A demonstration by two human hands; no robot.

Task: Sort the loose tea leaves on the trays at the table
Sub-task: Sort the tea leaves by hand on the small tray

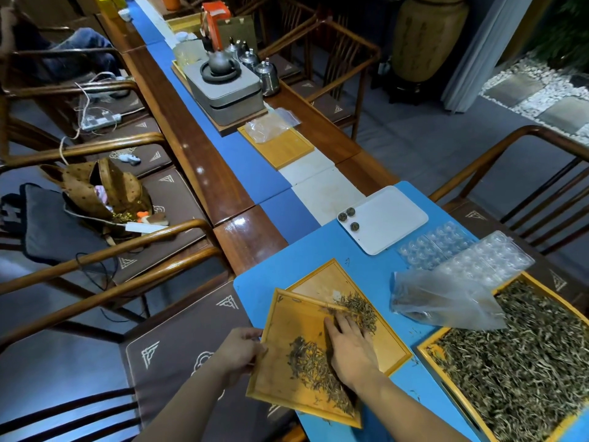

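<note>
The large tray (424,347) heaped with tea leaves was cut off by the lower right edge of the view, and part of it was covered by a clear plastic bag (446,303). What the bag held could not be made out. The second small tray (322,282) was partly hidden beneath the near small tray (287,333), which lay tilted across it.

The left hand (239,352) was closed around the near tray's left rim, fingers curled over the edge. The right hand (349,344) was laid flat and loosely spread on the loose tea leaves (310,368), reaching from the near tray onto the second tray, where a further pile of leaves (358,306) lay by the fingertips. Nothing was seen gripped in it.

Beyond the near tray a white tray (392,218) carried three small dark tea balls (349,216), and clear blister moulds (446,247) lay to its right. All was set on a blue mat (366,269) over a long wooden bench (204,161). Farther along the bench a grey tea stove with a dark teapot (220,63) was seen, and wooden chairs (134,250) with brown cushions stood on both sides.
</note>
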